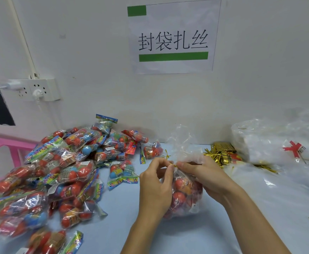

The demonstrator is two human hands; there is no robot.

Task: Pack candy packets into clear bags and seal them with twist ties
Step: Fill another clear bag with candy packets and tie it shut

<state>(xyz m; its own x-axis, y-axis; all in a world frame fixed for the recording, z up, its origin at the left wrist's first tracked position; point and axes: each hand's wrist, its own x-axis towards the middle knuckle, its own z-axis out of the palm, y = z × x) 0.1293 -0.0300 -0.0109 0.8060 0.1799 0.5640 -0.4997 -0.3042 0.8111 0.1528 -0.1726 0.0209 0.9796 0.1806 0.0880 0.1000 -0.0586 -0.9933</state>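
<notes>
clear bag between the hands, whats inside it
Red-orange round candy packets fill the clear bag. How many cannot be told: the left hand and right hand cover parts of it.

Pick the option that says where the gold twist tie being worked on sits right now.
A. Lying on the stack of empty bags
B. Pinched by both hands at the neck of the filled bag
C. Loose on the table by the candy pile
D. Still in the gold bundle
B: the left hand and right hand pinch the twist tie at the gathered neck of the bag.
</notes>
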